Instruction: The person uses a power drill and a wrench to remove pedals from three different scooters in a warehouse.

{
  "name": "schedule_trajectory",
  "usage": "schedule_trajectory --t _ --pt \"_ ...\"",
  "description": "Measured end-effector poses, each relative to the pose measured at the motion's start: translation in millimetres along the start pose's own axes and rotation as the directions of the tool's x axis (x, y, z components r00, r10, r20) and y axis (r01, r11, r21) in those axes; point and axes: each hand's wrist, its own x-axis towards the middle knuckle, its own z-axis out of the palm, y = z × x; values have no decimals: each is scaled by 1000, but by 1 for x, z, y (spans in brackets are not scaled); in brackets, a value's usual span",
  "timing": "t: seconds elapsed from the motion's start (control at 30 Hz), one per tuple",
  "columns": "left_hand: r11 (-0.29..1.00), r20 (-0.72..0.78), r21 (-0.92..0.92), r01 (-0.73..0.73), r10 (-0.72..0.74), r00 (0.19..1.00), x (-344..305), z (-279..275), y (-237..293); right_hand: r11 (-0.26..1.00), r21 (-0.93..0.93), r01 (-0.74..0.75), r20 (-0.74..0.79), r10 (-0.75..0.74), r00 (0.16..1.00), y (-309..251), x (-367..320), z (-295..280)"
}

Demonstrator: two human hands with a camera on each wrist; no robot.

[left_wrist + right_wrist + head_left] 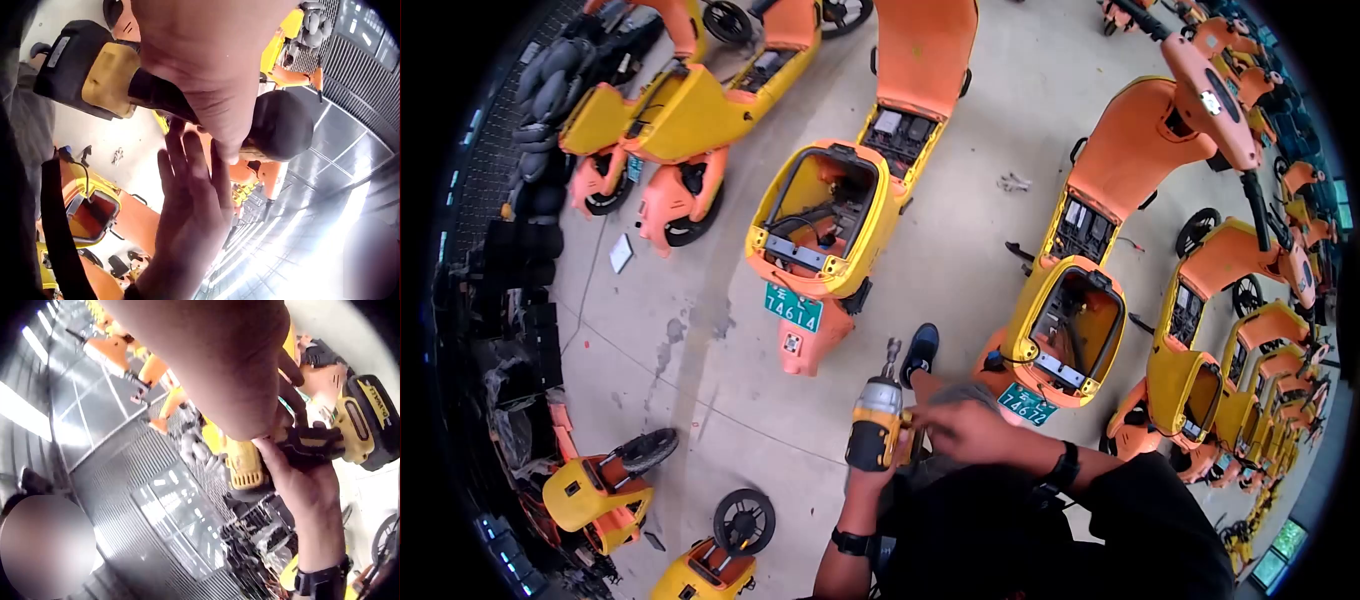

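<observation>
My left hand (888,472) grips the handle of a yellow and black cordless power drill (874,425), with its metal bit (891,356) pointing away from me toward the floor ahead. In the right wrist view the left hand (309,490) wraps the handle, and the black battery (374,419) sticks out at its base. My right hand (970,432) comes in from the right. Its fairly straight fingers (199,153) reach the side of the drill by the left hand. The left hand (200,75) hides part of the handle in the left wrist view.
An orange and yellow scooter (815,220) with an open rear shell stands ahead, another scooter (1060,330) close on my right. More scooters line the right side. Front left lies a wheeled scooter part (605,495). Black parts (520,260) are piled along the left wall.
</observation>
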Motion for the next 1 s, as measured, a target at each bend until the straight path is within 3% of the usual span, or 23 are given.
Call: schedule_trajectory --t 0.03,0.1,0.17,0.2,0.23,0.3,0.37,0.4,0.53,0.6,0.67,0.77,0.83,0.87,0.93,0.97,1.0 --pt "995 58 1 102 -102 993 17 0 7 997 71 3 -123 6 992 12 3 -15" --pt "992 40 22 125 -126 991 43 1 23 878 442 -183 -224 305 926 32 15 -37" --pt "973 192 192 -132 95 977 66 -1 26 842 499 -203 -236 358 903 47 22 -49" --pt "991 217 80 -103 83 973 73 1 31 726 665 -176 -234 426 874 54 26 -49" --pt "980 287 65 -187 161 944 81 0 29 579 805 -131 -218 493 842 57 29 -50" --pt "990 350 -129 56 -7 937 90 3 38 520 845 -126 -183 503 845 54 37 -53" --pt "981 342 -184 63 4 940 107 5 59 250 968 2 -155 597 787 55 43 -48" --pt "971 338 -220 98 -18 941 111 10 57 186 982 33 -145 630 763 61 45 -45" --pt "974 353 -210 86 -7 936 149 18 77 237 965 109 -242 662 709 69 47 -50" --pt "988 368 -144 48 8 930 174 23 83 225 960 166 -279 757 591 75 53 -53" --pt "990 404 -136 44 15 915 204 36 76 254 948 190 -317 755 574 93 64 -67" --pt "998 505 26 53 -59 861 241 62 22 332 934 132 -351 782 515 152 84 -74" --pt "929 526 -196 316 -172 833 268 85 -15 341 937 -74 -285 871 401 196 102 -76" --pt "859 555 -261 439 -239 797 287 95 -16 318 945 -71 -272 890 367 219 111 -78" --pt "732 645 -233 641 -377 665 322 110 -21 111 991 -74 -103 989 103 271 134 -79" --pt "727 651 -233 646 -376 659 338 120 -30 109 991 -76 -102 990 93 317 139 -66" --pt "681 639 -305 665 -371 674 352 131 -42 103 995 -1 -102 985 136 382 138 -44"
